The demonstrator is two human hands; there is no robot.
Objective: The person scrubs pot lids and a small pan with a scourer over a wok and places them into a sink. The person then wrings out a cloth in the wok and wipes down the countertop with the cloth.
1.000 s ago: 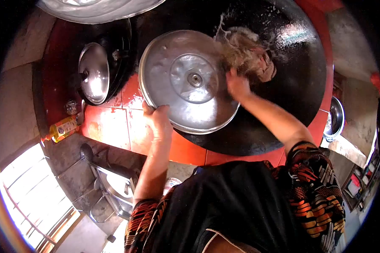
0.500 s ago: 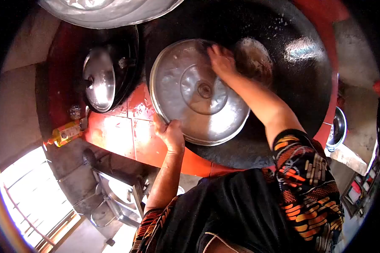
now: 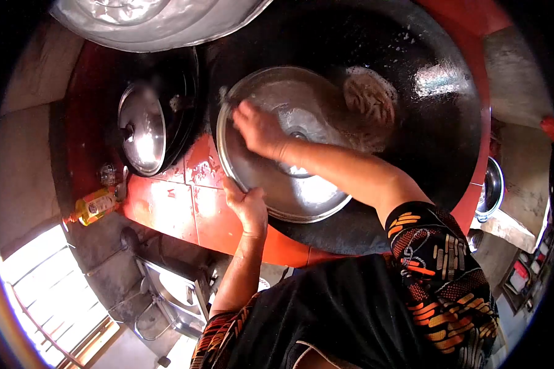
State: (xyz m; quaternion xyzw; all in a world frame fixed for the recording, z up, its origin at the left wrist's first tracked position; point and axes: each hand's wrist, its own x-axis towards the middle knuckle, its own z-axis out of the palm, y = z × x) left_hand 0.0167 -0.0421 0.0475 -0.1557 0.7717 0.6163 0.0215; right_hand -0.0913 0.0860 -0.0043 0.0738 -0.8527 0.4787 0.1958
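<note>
A wide round metal lid (image 3: 295, 178), with a small knob at its centre, leans inside a large black wok (image 3: 437, 135). My left hand (image 3: 247, 206) is closed on the lid's near-left rim, thumb up. My right hand (image 3: 260, 132) reaches across the lid, fingers bent and pressed near its far-left edge. Motion blurs the fingertips, and what lies under them is hidden. A small greyish lump (image 3: 223, 94) shows at the rim just past them. Murky brownish water (image 3: 370, 101) lies in the wok beyond the lid.
Red tiles (image 3: 212, 215) surround the wok. On the left, a shiny lid (image 3: 144, 129) lies tilted over a second dark pan. A yellow bottle (image 3: 95, 206) lies at the tile edge. A large silver lid (image 3: 160, 21) stands at the top; a bowl (image 3: 491, 187) is right.
My right hand has swept left across the lid, from its far-right part to the far-left edge. My left hand keeps its hold; the lid has tilted and shifted slightly.
</note>
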